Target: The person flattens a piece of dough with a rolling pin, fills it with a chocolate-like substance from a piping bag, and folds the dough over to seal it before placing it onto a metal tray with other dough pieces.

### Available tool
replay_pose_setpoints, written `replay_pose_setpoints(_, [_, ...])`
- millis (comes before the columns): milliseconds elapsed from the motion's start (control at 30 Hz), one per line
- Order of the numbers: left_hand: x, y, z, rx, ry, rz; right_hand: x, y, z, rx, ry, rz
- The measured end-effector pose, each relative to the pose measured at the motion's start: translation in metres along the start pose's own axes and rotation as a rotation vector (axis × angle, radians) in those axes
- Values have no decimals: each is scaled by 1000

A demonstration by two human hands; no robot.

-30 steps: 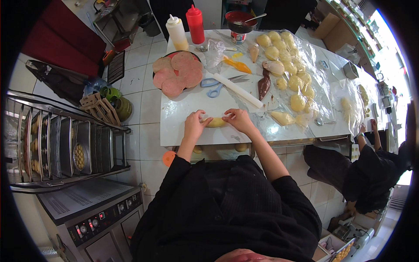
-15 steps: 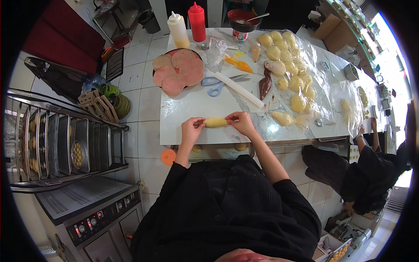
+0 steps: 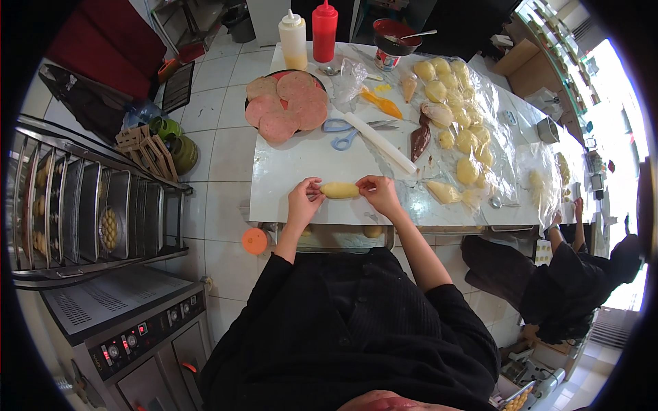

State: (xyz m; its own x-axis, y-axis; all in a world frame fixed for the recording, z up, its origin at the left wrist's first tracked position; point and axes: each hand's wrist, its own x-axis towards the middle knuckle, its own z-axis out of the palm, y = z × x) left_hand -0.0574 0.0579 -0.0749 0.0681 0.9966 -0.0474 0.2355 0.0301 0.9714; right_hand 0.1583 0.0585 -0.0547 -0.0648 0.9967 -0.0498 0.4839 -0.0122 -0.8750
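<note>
Both hands pinched one dough roll point(image 3: 340, 190), my left hand point(image 3: 303, 201) closed on its left end, my right hand point(image 3: 379, 194) closed on its right end. Roll lay sideways on the white table point(image 3: 288, 178), near the front edge, right in front of me. It looked soft, light and easy to dent, likely a bit tacky; I judged the ends the best place to hold, with light fingertip pressure, not the middle.

Just beyond my hands lay a long white rolling pin point(image 3: 381, 143), slanted, with blue-handled scissors point(image 3: 344, 132) beside it. A black plate of pink meat slices point(image 3: 286, 106) sat further back on the left. Two squeeze bottles, a pale bottle point(image 3: 293, 42) and a red bottle point(image 3: 324, 31), stood at the far edge. On the right, many dough pieces point(image 3: 466, 140) rested on plastic sheet, close to my right elbow side. Brown piping bag point(image 3: 419, 139) lay near the pin. Another person point(image 3: 569, 274) crouched at far right, well apart.
</note>
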Motion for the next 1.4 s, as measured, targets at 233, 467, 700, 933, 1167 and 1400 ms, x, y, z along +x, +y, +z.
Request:
replay_pose_setpoints(233, [-17, 4, -7, -2, 79, -7, 4, -28, -5, -296, -122, -276])
replay_pose_setpoints(467, [-71, -22, -55, -151, 378, 46, 14, -51, 20, -570, -310, -396])
replay_pose_setpoints(700, [-153, -94, -71, -341, 666, -196, 27, -46, 6, -405, -437, -205])
replay_pose_setpoints(933, [-181, -189, 1, -755, 414, -857, -4, -43, -44, 446, -245, 16])
replay_pose_setpoints(1167, [-143, -201, 123, -1041, 482, -821, -101, 10, -71, 868, -434, 193])
replay_pose_setpoints(1400, [-157, -237, 165, -787, 976, -600, -233, 120, -96, 792, -561, 496])
